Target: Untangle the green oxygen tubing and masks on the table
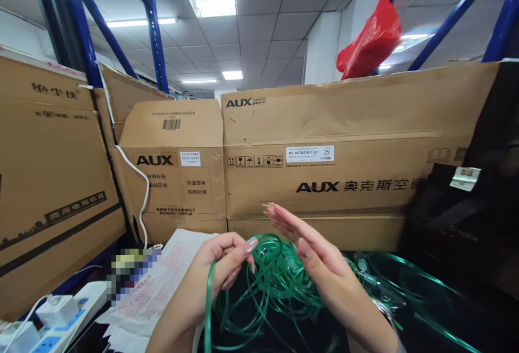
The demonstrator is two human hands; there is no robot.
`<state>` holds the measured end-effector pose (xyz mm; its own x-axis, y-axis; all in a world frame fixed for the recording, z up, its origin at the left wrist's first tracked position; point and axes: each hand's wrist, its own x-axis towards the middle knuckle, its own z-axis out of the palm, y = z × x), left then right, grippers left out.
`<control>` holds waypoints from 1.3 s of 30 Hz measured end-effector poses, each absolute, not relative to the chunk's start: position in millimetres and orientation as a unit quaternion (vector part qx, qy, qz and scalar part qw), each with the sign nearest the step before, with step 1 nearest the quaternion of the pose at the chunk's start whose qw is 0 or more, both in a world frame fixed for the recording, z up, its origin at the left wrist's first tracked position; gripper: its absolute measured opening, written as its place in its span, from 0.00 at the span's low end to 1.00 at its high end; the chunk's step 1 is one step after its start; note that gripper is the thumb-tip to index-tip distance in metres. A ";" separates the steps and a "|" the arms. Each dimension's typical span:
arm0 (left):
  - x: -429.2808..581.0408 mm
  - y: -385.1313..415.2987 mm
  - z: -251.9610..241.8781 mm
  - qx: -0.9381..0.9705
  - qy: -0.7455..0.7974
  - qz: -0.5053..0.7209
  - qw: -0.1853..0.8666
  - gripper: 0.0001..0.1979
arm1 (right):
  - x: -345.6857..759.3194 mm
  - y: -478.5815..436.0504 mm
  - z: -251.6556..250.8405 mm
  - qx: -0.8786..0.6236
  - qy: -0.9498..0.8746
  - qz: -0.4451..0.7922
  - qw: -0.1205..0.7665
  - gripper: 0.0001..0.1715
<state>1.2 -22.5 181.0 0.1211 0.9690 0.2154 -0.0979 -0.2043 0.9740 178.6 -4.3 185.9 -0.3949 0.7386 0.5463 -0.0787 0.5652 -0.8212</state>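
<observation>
My left hand (pixel 229 261) is closed on a length of green tubing, thumb pressed against the curled fingers. One part of the tubing hangs down from it at the left, and another runs right toward a loose tangle. That tangle of green tubing (pixel 279 282) lies on a dark surface between and below my hands. My right hand (pixel 310 242) is raised at the right of the tangle with its fingers stretched out and thumb apart, holding nothing. More green tubing (pixel 438 328) lies in loops farther right, beside clear plastic parts.
Cardboard boxes (pixel 263 196) stand behind, with another (pixel 52 164) at the left. White papers (pixel 158 282) and a power strip (pixel 77 315) with plugs are at the lower left. A black bag (pixel 441 228) stands right. A red bag (pixel 371 34) hangs above.
</observation>
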 end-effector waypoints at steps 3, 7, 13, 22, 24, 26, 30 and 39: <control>4.3 -19.0 178.6 0.580 0.435 0.529 0.441 0.17 | 174.8 -7.2 186.9 -0.193 -0.716 0.440 0.507 0.29; 8.8 -12.1 170.8 0.568 0.525 0.558 0.303 0.15 | 171.5 -23.9 186.7 -0.227 -0.750 0.368 0.500 0.32; 19.0 -6.9 163.4 0.560 0.589 0.561 0.158 0.10 | 145.6 -41.3 177.8 -0.333 -0.833 0.269 0.352 0.18; -11.5 -11.7 170.9 0.622 0.479 0.502 0.363 0.08 | 167.0 -21.1 182.5 -0.353 -0.773 0.402 0.342 0.11; -24.9 -16.1 174.0 0.625 0.427 0.461 0.463 0.10 | 175.4 -12.9 184.0 -0.374 -0.761 0.363 0.386 0.12; -35.0 -19.4 174.4 0.615 0.365 0.449 0.535 0.13 | 177.7 -6.4 184.6 -0.389 -0.753 0.321 0.423 0.16; -39.2 -20.9 172.5 0.555 0.269 0.508 0.601 0.16 | 166.4 -1.7 182.5 -0.367 -0.760 0.338 0.417 0.21; -27.8 -18.9 177.8 0.492 0.246 0.576 0.605 0.17 | 157.4 -5.3 183.5 -0.272 -0.772 0.421 0.392 0.16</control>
<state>-27.8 -18.9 177.8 0.2166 0.9386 0.2687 -0.4552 -0.1463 0.8783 157.4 -5.3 183.5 -0.5450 0.7498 0.3751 0.0905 0.4974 -0.8628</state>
